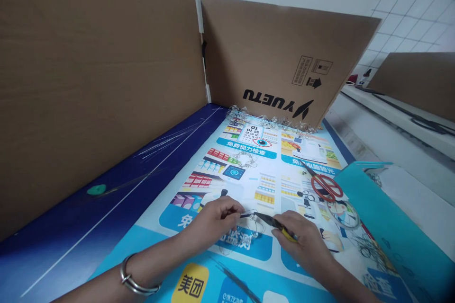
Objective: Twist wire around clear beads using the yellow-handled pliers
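My left hand [220, 220] is closed, its fingers pinching a thin dark piece joined to a tangle of fine wire [253, 233] over the printed sheet. In my right hand [302, 234] are pliers [272, 221] with dark jaws and yellow-and-black handles. The tips of the jaws meet the wire just right of my left fingertips. Whether the jaws are fully shut on it is too small to tell. A silver bangle [133, 277] is round my left wrist.
Red-handled scissors [327, 187] lie right, beside a clear round dish [343, 213]. Wire bundles [369, 248] and a teal box [398, 227] are farther right. Cardboard walls [277, 57] stand behind and left, with wire pieces [272, 123] along the back. A green lump [96, 190] sits left.
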`<state>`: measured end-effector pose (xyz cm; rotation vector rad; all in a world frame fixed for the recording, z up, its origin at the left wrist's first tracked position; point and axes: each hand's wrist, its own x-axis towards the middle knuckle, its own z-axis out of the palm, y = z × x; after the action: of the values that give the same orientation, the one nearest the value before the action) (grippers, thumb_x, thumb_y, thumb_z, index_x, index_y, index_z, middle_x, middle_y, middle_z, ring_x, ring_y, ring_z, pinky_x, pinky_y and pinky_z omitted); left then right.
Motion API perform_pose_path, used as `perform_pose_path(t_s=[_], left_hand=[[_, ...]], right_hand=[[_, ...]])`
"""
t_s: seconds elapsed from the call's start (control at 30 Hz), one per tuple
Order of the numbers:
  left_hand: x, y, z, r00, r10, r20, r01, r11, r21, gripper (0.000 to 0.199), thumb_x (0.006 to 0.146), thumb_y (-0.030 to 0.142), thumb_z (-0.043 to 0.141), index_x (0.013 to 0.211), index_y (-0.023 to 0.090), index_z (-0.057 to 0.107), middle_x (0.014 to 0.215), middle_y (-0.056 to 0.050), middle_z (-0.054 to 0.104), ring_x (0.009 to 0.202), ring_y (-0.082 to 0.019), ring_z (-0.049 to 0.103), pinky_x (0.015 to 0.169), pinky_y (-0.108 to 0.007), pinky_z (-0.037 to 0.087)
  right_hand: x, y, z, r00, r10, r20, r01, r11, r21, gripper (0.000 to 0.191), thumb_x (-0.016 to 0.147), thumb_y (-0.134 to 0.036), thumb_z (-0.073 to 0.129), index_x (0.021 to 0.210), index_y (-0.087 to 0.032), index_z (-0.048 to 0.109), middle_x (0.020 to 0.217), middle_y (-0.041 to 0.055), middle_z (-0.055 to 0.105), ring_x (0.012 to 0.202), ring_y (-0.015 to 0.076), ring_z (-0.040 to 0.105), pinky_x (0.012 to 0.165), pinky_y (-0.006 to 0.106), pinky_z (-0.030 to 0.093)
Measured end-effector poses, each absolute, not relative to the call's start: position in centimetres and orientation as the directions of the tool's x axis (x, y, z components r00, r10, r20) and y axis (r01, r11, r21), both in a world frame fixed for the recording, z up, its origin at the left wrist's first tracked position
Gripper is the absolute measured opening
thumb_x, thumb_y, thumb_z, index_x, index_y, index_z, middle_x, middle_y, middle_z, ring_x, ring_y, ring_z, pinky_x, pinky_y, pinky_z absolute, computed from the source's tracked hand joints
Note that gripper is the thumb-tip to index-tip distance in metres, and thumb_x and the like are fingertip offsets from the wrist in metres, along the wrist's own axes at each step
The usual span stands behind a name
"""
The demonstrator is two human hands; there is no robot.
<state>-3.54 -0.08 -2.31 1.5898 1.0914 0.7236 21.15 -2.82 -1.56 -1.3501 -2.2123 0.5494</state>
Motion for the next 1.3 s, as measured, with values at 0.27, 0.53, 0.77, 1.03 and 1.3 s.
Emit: perform_pose_path(t_s=[0.27, 0.53, 0.77, 1.03, 1.3], left_hand=[[-3.6, 0.0, -1.8, 0.442, 0.895, -0.061, 0.29, -0.078, 0.954, 0.018, 0.083, 0.028, 0.047, 0.082, 0.017, 0.061, 0.074, 0.0, 0.055, 0.062, -0.011, 0.055, 0.055, -0.022, 0.04], [-3.5, -0.2, -1.7, 0.423, 0.902, -0.09, 0.297, -0.043, 0.954, 0.014, 0.08, 0.025, 0.048, 0.074, 0.017, 0.057, 0.064, 0.002, 0.051, 0.057, -0.011, 0.051, 0.051, -0.021, 0.038], [-3.5, -0.2, -1.6, 0.4, 0.908, -0.123, 0.28, 0.007, 0.96, 0.012, 0.078, 0.023, 0.048, 0.073, 0.017, 0.055, 0.061, 0.002, 0.053, 0.054, -0.011, 0.052, 0.048, -0.02, 0.036], [-3.6, 0.0, -1.6, 0.388, 0.913, -0.13, 0.245, 0.034, 0.969, 0.012, 0.078, 0.024, 0.05, 0.072, 0.017, 0.056, 0.056, 0.003, 0.052, 0.051, -0.01, 0.05, 0.049, -0.021, 0.035], [-3.6, -0.6, -1.0, 0.521, 0.853, -0.033, 0.136, -0.045, 0.99, 0.012, 0.079, 0.021, 0.049, 0.074, 0.017, 0.06, 0.075, -0.001, 0.054, 0.059, -0.01, 0.054, 0.056, -0.024, 0.042]], right_hand=[[21.1, -2.9, -1.4, -0.347, 0.934, 0.089, 0.775, 0.339, -0.533, 0.025, 0.084, -0.032, 0.049, 0.105, -0.022, 0.059, 0.096, 0.0068, 0.06, 0.087, 0.02, 0.057, 0.072, 0.03, 0.047], [20.9, -3.1, -1.4, -0.345, 0.932, 0.109, 0.793, 0.351, -0.499, 0.026, 0.085, -0.031, 0.047, 0.106, -0.021, 0.058, 0.097, 0.0068, 0.06, 0.089, 0.0195, 0.056, 0.075, 0.029, 0.048], [20.7, -3.5, -1.9, -0.375, 0.897, 0.235, 0.789, 0.442, -0.428, 0.024, 0.085, -0.028, 0.048, 0.105, -0.02, 0.058, 0.096, 0.0076, 0.06, 0.088, 0.0192, 0.057, 0.074, 0.03, 0.05], [21.0, -4.1, -2.1, -0.352, 0.882, 0.313, 0.79, 0.459, -0.406, 0.023, 0.084, -0.029, 0.05, 0.105, -0.021, 0.056, 0.096, 0.0084, 0.059, 0.088, 0.0204, 0.057, 0.071, 0.031, 0.051], [21.3, -4.2, -1.9, -0.383, 0.825, 0.416, 0.796, 0.523, -0.305, 0.023, 0.084, -0.024, 0.052, 0.107, -0.019, 0.054, 0.096, 0.0089, 0.058, 0.09, 0.022, 0.053, 0.075, 0.035, 0.047]])
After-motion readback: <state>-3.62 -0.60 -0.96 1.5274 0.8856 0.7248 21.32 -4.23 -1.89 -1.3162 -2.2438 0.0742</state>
